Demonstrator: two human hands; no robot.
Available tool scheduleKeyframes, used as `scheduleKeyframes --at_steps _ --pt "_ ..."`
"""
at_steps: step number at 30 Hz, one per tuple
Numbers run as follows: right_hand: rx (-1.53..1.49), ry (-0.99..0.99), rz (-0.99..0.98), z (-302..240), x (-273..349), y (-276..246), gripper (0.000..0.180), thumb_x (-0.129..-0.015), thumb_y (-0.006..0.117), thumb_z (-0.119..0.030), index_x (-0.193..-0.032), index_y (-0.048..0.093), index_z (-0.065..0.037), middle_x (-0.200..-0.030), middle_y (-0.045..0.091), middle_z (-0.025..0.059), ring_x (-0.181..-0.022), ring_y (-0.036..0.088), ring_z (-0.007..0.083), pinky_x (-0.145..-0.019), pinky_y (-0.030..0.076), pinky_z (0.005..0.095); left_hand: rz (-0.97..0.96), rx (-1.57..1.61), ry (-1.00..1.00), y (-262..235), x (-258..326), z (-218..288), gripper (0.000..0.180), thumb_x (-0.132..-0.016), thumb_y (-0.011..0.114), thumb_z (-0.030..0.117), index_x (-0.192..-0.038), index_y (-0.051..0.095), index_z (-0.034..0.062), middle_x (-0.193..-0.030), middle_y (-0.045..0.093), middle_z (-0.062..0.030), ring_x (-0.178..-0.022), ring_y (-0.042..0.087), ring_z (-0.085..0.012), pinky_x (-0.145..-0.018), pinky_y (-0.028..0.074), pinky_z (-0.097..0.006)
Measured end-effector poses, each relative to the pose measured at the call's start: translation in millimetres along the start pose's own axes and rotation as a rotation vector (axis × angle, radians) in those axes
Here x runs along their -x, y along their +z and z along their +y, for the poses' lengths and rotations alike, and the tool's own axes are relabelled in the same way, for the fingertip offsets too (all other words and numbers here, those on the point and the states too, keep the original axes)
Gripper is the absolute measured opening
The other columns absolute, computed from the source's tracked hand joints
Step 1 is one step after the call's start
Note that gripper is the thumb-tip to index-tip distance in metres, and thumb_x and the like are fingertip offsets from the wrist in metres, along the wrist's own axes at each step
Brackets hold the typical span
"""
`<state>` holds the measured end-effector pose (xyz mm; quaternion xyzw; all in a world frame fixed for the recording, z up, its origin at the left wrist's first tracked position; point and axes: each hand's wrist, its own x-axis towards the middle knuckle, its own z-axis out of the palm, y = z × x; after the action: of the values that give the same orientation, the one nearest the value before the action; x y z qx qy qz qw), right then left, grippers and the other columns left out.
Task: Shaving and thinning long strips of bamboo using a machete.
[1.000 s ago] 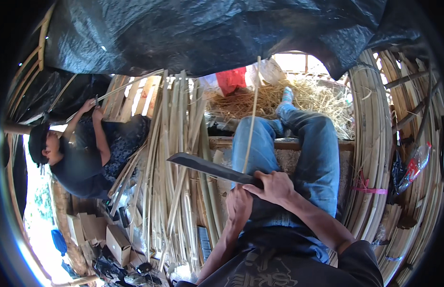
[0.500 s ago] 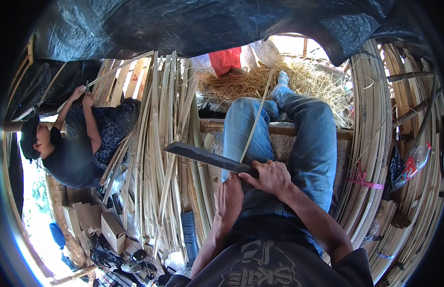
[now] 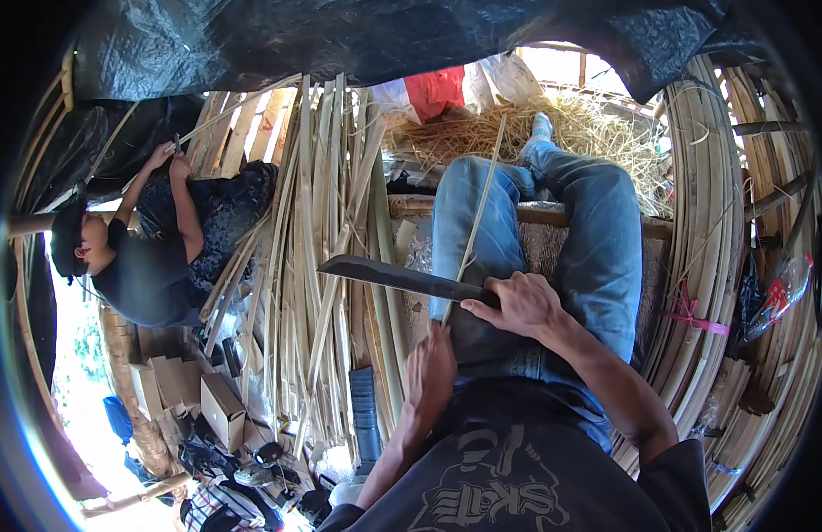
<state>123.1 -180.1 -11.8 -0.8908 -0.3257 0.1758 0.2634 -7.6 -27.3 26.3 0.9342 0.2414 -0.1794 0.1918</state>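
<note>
My right hand (image 3: pixel 517 306) grips the handle of a long dark knife (image 3: pixel 393 277), its blade pointing left across my lap. A thin bamboo strip (image 3: pixel 478 213) runs from under the blade up over my jeans-clad knee toward the straw. My left hand (image 3: pixel 430 372) holds the strip's near end just below the knife. I sit with both legs stretched out over a wooden beam (image 3: pixel 553 215).
A heap of split bamboo strips (image 3: pixel 327 230) lies to my left. Another person (image 3: pixel 154 248) sits further left, working a strip with both hands. Straw (image 3: pixel 517 133) lies at my feet, coiled bamboo bundles (image 3: pixel 721 266) on the right, cardboard boxes (image 3: pixel 218 408) lower left.
The view has tilted slightly; the knife and strip sit a little lower and more central. My left hand has slid closer under the blade. The other person's arms have shifted.
</note>
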Motion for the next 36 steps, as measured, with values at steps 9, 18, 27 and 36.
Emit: scheduleKeyframes --at_steps 9,18,27,36 --pt "0.010 0.019 0.020 -10 5 11 0.070 -0.092 0.051 -0.070 -0.083 0.073 -0.004 -0.066 0.068 0.0223 -0.072 0.073 0.0362 -0.064 0.059 0.0444 0.080 -0.078 0.169 7 -30 2 0.025 -0.102 0.043 0.014 -0.115 0.053 -0.0040 -0.080 0.067 -0.0279 -0.075 0.068 -0.0460 -0.066 0.052 -0.058" --pt "-0.017 0.083 -0.008 4 0 10 0.067 -0.093 0.055 -0.066 -0.077 0.071 -0.003 -0.060 0.064 0.0220 -0.062 0.069 0.0382 -0.062 0.058 0.0467 -0.038 -0.019 0.002 -2 18 -10 0.029 -0.106 0.041 0.019 -0.120 0.049 -0.0047 -0.074 0.066 -0.0286 -0.070 0.066 -0.0482 -0.064 0.051 -0.058" --pt "-0.030 0.020 -0.008 -2 2 10 0.070 -0.093 0.053 -0.068 -0.079 0.071 -0.002 -0.062 0.065 0.0230 -0.063 0.070 0.0384 -0.063 0.059 0.0458 0.058 0.012 0.083 5 -28 9 0.033 -0.102 0.042 0.013 -0.127 0.048 -0.0068 -0.076 0.067 -0.0291 -0.072 0.067 -0.0469 -0.065 0.052 -0.059" --pt "0.011 -0.080 0.082 9 2 22 0.070 -0.092 0.055 -0.069 -0.069 0.068 -0.004 -0.057 0.064 0.0192 -0.057 0.069 0.0326 -0.054 0.058 0.0415 -0.005 -0.015 0.071 1 -33 13 0.029 -0.103 0.041 0.015 -0.121 0.052 -0.0058 -0.079 0.067 -0.0301 -0.077 0.067 -0.0476 -0.069 0.053 -0.058"
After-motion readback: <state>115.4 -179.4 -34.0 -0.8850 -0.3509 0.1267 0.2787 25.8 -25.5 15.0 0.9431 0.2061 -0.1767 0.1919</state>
